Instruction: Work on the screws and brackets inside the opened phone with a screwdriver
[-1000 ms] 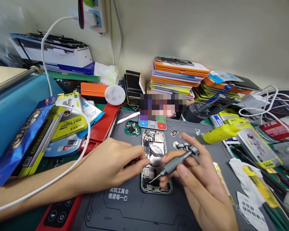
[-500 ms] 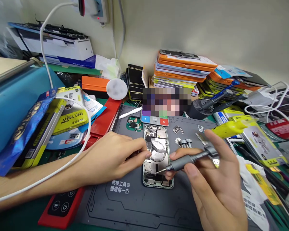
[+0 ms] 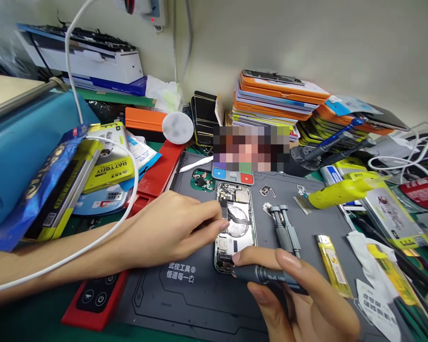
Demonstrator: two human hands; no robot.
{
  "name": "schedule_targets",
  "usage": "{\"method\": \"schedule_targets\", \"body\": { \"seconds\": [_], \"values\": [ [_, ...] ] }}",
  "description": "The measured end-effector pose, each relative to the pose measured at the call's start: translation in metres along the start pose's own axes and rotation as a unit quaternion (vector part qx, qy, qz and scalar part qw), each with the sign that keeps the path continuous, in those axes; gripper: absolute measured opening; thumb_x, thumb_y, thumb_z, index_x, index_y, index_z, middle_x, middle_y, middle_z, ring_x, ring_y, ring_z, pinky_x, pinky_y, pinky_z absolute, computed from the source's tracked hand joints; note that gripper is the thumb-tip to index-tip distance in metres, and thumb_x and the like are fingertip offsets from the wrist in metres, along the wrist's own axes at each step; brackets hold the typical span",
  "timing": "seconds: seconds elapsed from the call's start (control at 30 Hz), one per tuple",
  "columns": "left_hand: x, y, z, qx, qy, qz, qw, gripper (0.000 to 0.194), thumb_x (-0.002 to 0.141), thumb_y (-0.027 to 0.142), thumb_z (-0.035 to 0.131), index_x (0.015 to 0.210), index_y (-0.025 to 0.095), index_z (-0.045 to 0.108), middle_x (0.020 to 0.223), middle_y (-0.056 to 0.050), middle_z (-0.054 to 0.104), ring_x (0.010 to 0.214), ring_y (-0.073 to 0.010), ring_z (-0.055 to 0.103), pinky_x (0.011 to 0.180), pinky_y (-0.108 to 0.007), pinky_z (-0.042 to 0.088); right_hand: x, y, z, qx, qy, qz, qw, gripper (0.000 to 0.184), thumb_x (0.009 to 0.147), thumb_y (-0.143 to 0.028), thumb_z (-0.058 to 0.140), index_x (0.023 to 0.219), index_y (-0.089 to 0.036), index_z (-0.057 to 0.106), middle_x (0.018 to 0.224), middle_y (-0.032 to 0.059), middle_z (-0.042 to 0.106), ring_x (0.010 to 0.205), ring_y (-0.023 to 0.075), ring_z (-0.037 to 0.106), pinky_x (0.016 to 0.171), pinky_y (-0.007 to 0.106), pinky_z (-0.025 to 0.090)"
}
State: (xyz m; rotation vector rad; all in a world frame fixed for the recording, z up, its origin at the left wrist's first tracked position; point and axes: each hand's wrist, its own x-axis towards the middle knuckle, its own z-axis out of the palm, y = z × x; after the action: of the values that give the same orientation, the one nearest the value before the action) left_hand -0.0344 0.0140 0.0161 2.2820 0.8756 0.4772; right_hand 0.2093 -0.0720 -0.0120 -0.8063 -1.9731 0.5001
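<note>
On the left, battery packages [image 3: 109, 175] are lying in a pile, a white cable [image 3: 137, 171] looping past them. The left hand [image 3: 180, 221] is resting at the phone's left edge, fingers curling and bunching with the thumb close by — can't tell if they're pinching anything. The opened phone [image 3: 238, 228] is lying on the grey mat [image 3: 199, 308], mid-frame, its insides showing. The right hand [image 3: 321, 299] is gripping a screwdriver [image 3: 258, 274] between fingers and thumb, its front end over the phone's lower end; the tip isn't showing clearly. Farther right, spare screwdrivers [image 3: 287, 232] and a yellow lighter [image 3: 333, 266] are lying on the mat. The step in hand is probably screwdriver work at the phone's lower end — the next move seems to be calling for a steadied phone and careful tip alignment.
</note>
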Motion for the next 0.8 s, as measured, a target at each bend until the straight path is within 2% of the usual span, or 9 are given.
{"method": "schedule_targets", "body": {
  "seconds": [0.23,0.43,0.63,0.8],
  "values": [
    [0.000,-0.002,0.002,0.011,0.002,0.006,1.000,0.031,0.112,0.030,0.048,0.082,0.022,0.052,0.065,0.006,0.057,0.056,-0.0117,0.056,0.057,-0.024,0.034,-0.009,-0.001,0.002,-0.032,-0.011,0.004,0.999,0.087,0.090,0.015,0.057,0.166,-0.022,0.036,0.128,0.0103,0.075,0.121,0.0200,0.075,0.103,0.033,0.065],
    [0.000,-0.001,0.002,0.007,-0.001,-0.003,1.000,0.029,0.111,0.030,0.049,0.084,0.022,0.054,0.066,0.006,0.057,0.056,-0.0114,0.055,0.057,-0.024,0.033,-0.005,-0.005,0.004,-0.039,-0.004,0.001,0.999,0.078,0.095,0.008,0.058,0.163,-0.022,0.035,0.128,0.0114,0.078,0.114,0.0217,0.079,0.099,0.038,0.068],
    [0.001,0.000,0.001,-0.004,-0.008,-0.005,1.000,0.030,0.111,0.030,0.047,0.083,0.022,0.053,0.067,0.006,0.057,0.057,-0.0112,0.055,0.057,-0.024,0.033,-0.001,-0.006,0.003,-0.021,-0.027,0.009,0.999,0.084,0.092,0.009,0.057,0.165,-0.025,0.034,0.131,0.0106,0.076,0.117,0.0199,0.077,0.098,0.034,0.068],
    [0.001,0.000,0.002,0.001,-0.007,-0.007,1.000,0.030,0.111,0.030,0.047,0.083,0.022,0.053,0.067,0.006,0.055,0.058,-0.0112,0.053,0.058,-0.025,0.032,0.003,-0.005,0.002,-0.020,-0.035,-0.007,0.999,0.083,0.092,0.007,0.058,0.165,-0.023,0.033,0.129,0.0117,0.077,0.116,0.0216,0.078,0.099,0.037,0.068]
  ]
}}
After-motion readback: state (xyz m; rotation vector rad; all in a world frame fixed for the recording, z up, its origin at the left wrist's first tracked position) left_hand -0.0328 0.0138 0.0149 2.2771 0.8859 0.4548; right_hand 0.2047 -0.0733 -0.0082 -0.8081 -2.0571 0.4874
